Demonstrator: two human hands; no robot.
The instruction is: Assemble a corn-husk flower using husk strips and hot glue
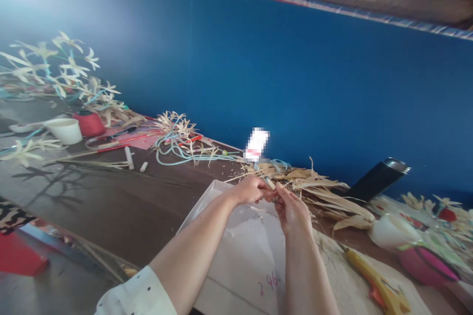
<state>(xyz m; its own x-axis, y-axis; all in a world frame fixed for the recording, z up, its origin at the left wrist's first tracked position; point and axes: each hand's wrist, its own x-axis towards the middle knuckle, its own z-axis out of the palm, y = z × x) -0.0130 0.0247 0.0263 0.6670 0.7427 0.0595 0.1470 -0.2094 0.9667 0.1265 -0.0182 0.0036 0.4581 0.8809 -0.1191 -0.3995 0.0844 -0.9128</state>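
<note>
Both my hands meet over the far end of a white board (240, 251) on a dark table. My left hand (252, 190) is closed, pinching a thin blue wire stem (268, 181) wrapped in dried straw. My right hand (291, 209) is closed too, its fingers pinching the same stem from below. Just beyond them lies a heap of dried straw leaves (321, 192). A coil of light blue wire (177, 153) lies further left on the table.
Finished straw flowers (70, 76) stand at the far left by a white cup (65, 130) and a red pot (89, 124). A black flask (377, 179) leans on the blue wall. At the right are a yellow cutter (377, 283), a white cup (391, 231) and a pink bowl (424, 263).
</note>
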